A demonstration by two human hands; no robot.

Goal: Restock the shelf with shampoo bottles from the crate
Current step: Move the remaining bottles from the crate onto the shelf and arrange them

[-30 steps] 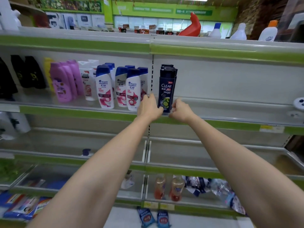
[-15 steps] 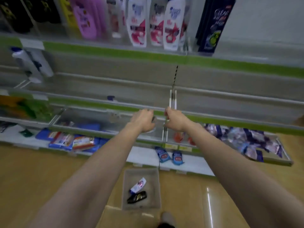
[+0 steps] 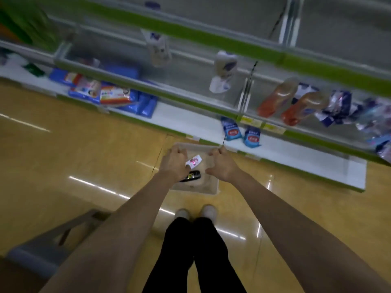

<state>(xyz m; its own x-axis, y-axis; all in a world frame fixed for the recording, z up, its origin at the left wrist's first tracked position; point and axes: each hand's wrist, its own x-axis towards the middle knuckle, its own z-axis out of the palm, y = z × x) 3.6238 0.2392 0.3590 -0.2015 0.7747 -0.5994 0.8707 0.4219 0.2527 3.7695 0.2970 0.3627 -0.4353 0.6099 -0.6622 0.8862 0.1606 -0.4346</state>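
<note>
Shampoo bottles lie in the crate (image 3: 208, 188), a pale translucent box on the wooden floor (image 3: 84, 149) just in front of the lowest shelf (image 3: 190, 125): a white bottle (image 3: 193, 161) with a pink label and, beside it, a black bottle (image 3: 191, 176), both flat on the bottom. The left hand (image 3: 174, 162) is seen above the crate's left side, fingers loosely curled and holding nothing, partly covering both bottles. The right hand (image 3: 222, 164) is held over the right side, fingers likewise curled loosely and empty, apart from the bottles. Two light shoes (image 3: 195, 212) and dark trouser legs are seen just behind the crate. Two small blue packets (image 3: 242, 132) stand on the white base board near the crate's far edge. Blue packs (image 3: 118, 98) are stacked at the left, two orange-brown bottles (image 3: 292, 102) lie behind the shelf's clear front, and a grey stool (image 3: 57, 240) is seen at lower left. Everything is blurred
</note>
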